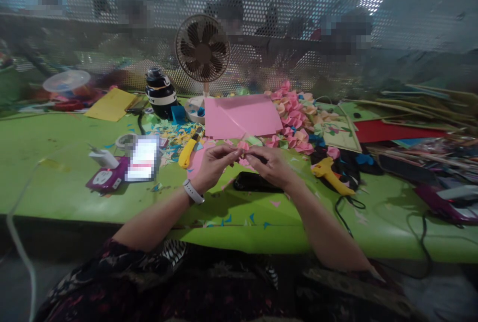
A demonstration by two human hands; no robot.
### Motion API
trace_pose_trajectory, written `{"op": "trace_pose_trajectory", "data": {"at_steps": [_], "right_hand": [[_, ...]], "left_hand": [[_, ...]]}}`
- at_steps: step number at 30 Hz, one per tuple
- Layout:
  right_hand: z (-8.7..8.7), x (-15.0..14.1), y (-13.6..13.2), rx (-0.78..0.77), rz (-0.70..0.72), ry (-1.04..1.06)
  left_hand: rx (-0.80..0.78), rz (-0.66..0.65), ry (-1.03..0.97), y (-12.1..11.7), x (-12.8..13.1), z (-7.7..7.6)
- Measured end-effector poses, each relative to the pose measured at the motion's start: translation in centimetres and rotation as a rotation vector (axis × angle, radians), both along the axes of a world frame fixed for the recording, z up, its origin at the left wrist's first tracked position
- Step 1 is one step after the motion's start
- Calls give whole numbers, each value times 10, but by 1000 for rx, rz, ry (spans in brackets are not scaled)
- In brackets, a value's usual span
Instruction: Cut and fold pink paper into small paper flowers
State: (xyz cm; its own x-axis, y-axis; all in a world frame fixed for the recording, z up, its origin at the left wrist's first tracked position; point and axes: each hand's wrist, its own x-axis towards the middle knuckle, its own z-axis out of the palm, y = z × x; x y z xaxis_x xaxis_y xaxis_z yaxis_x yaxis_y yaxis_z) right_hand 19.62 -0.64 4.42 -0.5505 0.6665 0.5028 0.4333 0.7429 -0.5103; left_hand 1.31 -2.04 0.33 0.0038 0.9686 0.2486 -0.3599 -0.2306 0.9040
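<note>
Both hands meet over the green table (56,182), pinching a small pink paper flower (243,147) between their fingertips. My left hand (212,165), with a white watch on its wrist, grips the flower from the left. My right hand (271,165) closes on it from the right. A black phone (254,182) lies just under my right hand. A stack of pink paper sheets (241,115) lies right behind the hands. A heap of finished pink and peach paper flowers (295,113) sits to the right of the sheets.
A yellow glue gun (330,173) with a black cord lies right of my hands; a yellow cutter (187,153) and a lit phone (142,159) lie left. A small fan (202,49), a black jar (160,94), coloured sheets (396,130) and paper scraps crowd the back. People sit beyond a mesh screen.
</note>
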Motion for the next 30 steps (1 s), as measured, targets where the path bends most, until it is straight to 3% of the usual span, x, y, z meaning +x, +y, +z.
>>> {"op": "trace_pose_trajectory", "data": {"at_steps": [10,17,25,30], "right_hand": [[-12,-7,1,192,-80,61],[-13,-5,5,155,16,44],[-16,-10,3,175,-86,40],[-12,-7,6,145,-72,89]], "left_hand": [[78,122,-41,6,-2,1],[-34,26,-99,7,-1,0],[8,103,-91,5,0,1],[12,108,-53,4,1,2]]}}
